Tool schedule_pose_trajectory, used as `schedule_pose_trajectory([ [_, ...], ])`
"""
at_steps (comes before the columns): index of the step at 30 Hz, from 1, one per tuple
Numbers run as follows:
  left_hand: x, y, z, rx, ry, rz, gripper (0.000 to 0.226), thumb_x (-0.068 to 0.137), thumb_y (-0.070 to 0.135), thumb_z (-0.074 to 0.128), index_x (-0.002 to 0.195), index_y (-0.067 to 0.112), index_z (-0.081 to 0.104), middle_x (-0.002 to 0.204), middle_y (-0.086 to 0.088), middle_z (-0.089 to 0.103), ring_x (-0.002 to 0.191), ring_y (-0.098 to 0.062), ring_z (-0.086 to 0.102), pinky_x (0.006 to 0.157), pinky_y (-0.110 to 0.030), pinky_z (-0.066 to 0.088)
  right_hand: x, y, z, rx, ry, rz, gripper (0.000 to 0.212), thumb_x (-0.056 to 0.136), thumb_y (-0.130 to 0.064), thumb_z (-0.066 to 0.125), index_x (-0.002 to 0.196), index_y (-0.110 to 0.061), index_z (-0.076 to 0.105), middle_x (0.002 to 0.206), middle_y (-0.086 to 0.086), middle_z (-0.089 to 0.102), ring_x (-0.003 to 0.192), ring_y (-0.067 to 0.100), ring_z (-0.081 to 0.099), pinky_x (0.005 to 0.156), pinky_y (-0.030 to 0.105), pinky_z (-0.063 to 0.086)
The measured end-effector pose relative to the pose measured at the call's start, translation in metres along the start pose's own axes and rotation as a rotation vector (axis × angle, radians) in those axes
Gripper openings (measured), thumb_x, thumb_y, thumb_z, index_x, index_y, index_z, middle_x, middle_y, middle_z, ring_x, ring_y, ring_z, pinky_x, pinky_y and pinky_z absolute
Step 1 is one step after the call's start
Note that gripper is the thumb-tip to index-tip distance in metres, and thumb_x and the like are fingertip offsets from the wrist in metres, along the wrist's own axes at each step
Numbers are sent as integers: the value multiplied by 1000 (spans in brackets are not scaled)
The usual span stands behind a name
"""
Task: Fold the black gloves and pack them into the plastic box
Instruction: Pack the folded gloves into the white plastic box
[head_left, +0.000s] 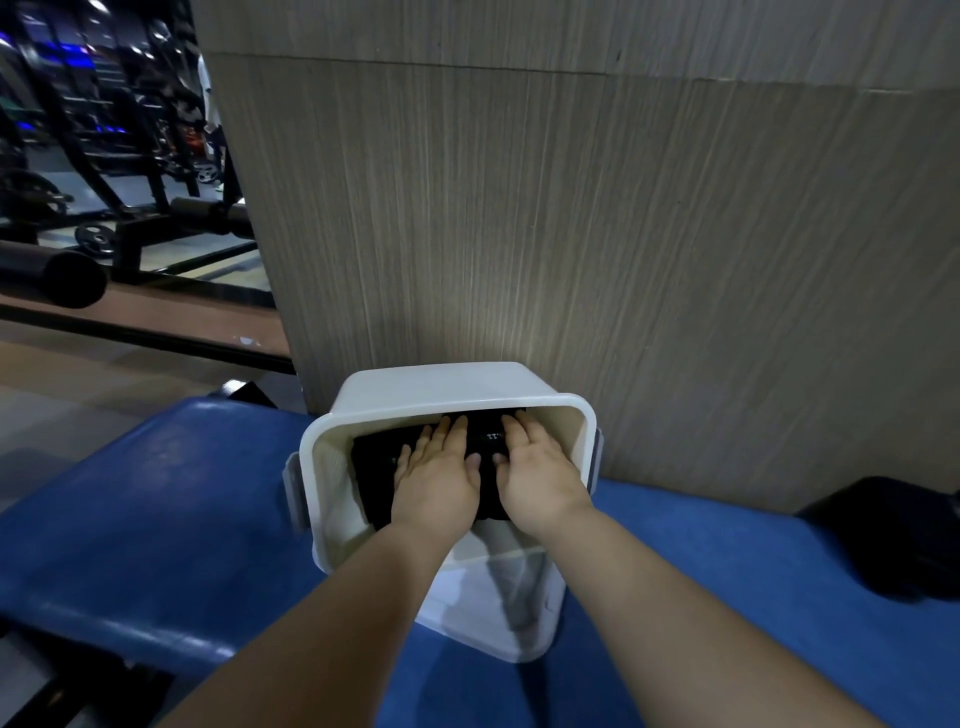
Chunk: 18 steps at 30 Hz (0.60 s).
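The folded black fabric gloves (373, 467) lie inside the white plastic box (431, 387), spread as a dark bundle across its floor with a bit of white print showing between my hands. My left hand (436, 478) and my right hand (535, 467) lie side by side on top of them, palms down, fingers straight and a little spread. Neither hand grips or pinches anything; they only press flat on the cloth. I judge the gloves light, soft and springy, likely to puff up out of their fold once the pressure comes off, so the broad top of the bundle is the place to bear on, and the folded edges are where I would pinch if they needed shifting. They will not slip or break, but loose cloth may bunch against the box wall. The box has side clasps and stands on a blue padded bench (156, 519), its far side just beside a pale wood-grain wall panel (571, 208). At the box's near side, under my forearms, is a pale translucent plastic piece (493, 613); whether it is the lid I cannot tell. A black object (893, 540) sits on the bench well to the right, and dark gym machines (104, 156) stand off to the left.
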<state>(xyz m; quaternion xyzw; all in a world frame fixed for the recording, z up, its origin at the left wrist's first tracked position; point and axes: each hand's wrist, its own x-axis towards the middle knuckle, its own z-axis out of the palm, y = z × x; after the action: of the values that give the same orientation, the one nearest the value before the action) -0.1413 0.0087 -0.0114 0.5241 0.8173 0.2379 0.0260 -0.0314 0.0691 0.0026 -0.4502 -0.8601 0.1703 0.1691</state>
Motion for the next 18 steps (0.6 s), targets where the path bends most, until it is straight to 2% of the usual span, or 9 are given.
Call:
schedule_pose_trajectory([
  [5,-5,3,-6,-56,45,-7,53,101,31,33,152,23,19,156,-1,26,145,-17,19,118,-37,10,-10,-5,-9,42,86,-41,53,98,-26,41,149,-19,27,148,6,32,133,27,35,111,39,32],
  [9,-15,10,-10,-164,114,-20,49,100,31,40,147,19,32,152,-4,34,141,-20,29,116,-35,20,-23,-5,-19,61,137,-71,51,99,-26,40,148,-19,29,147,3,33,132,23,36,108,36,36],
  [13,-32,19,-10,-301,193,-25,44,99,27,45,140,13,42,146,-6,41,136,-23,31,112,-33,23,-40,2,-28,80,176,-75,41,101,-29,37,141,-19,41,139,1,44,119,19,48,93,32,44],
  [18,-50,39,-5,-306,189,-55,41,98,30,46,136,15,45,137,-6,44,128,-25,33,104,-35,29,-62,20,-40,104,233,-46,31,101,-28,39,125,-18,55,121,2,56,103,18,55,79,27,42],
])
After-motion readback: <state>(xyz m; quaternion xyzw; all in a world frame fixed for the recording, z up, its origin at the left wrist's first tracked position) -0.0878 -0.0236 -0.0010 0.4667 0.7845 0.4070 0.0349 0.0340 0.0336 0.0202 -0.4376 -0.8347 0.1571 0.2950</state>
